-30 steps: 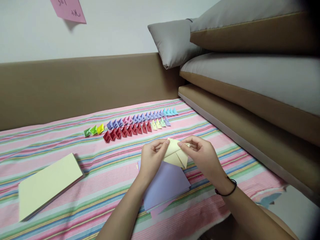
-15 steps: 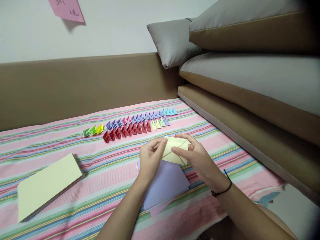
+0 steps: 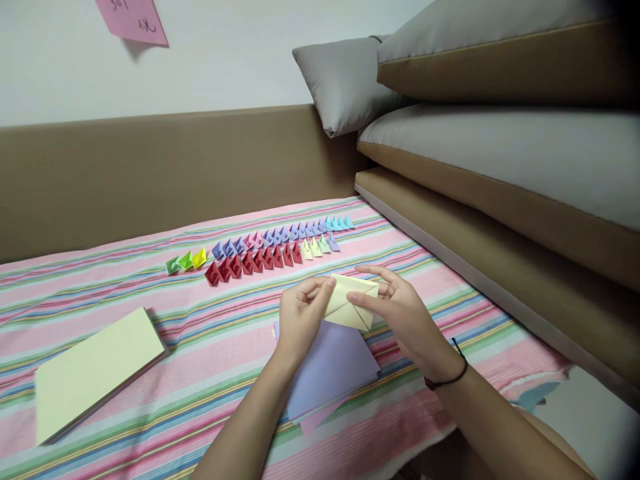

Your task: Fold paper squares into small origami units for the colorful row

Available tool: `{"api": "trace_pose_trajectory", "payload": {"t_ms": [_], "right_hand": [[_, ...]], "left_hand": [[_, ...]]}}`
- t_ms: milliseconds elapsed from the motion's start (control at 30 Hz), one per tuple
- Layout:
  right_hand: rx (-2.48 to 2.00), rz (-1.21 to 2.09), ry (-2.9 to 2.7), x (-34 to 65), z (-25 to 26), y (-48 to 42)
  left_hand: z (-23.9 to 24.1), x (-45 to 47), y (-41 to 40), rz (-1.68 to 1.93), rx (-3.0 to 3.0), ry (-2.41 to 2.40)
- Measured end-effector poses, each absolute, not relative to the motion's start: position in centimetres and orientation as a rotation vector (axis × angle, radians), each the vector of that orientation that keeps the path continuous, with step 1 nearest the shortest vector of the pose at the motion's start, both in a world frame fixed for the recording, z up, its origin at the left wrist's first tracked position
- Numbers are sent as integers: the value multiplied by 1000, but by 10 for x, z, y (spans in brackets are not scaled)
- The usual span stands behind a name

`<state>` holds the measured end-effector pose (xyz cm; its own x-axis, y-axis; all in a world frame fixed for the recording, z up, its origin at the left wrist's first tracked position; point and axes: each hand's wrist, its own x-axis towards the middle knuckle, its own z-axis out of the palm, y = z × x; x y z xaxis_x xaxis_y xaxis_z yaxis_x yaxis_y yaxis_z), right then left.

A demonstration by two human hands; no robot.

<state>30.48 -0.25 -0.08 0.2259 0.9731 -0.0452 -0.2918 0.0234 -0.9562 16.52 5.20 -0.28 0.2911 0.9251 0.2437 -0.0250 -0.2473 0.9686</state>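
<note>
A pale yellow sheet of folded paper [image 3: 345,308], with creases and diagonal flap edges on its face, is held between my two hands above the bed cover. My left hand [image 3: 304,308] pinches its left side, thumb on top. At the right side, my right hand [image 3: 395,303] grips it with the thumb on the face and some fingers behind, the index finger stretched out past the top edge. Below the hands lies a stack of lilac paper [image 3: 333,373], with a pink sheet [image 3: 320,419] poking out underneath.
Rows of small folded paper boats [image 3: 265,257] in red, purple, blue and other colours stand beyond my hands. A pale yellow paper stack [image 3: 100,377] lies left on the striped cloth [image 3: 210,407]. Grey-brown cushions [image 3: 490,167] are piled at the right; a brown backrest [image 3: 165,180] runs behind.
The loose flap at the folded paper's lower right now lies flatter against it. My right hand has shifted slightly to the right; my left hand stays nearly still.
</note>
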Motion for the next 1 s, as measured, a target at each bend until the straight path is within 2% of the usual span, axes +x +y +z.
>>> {"api": "trace_pose_trajectory", "payload": {"t_ms": [333,733,1000], "right_hand": [[-1141,1054,-905,322,2,-3],[-1081,1156,-851,324,10,-2],[-1086,1055,-1011,329,8,-1]], "left_hand": [[-5,162,58,1128,1534,870],[-5,160,60,1146,1574,905],[-7,159,62,1192,1544,877]]}}
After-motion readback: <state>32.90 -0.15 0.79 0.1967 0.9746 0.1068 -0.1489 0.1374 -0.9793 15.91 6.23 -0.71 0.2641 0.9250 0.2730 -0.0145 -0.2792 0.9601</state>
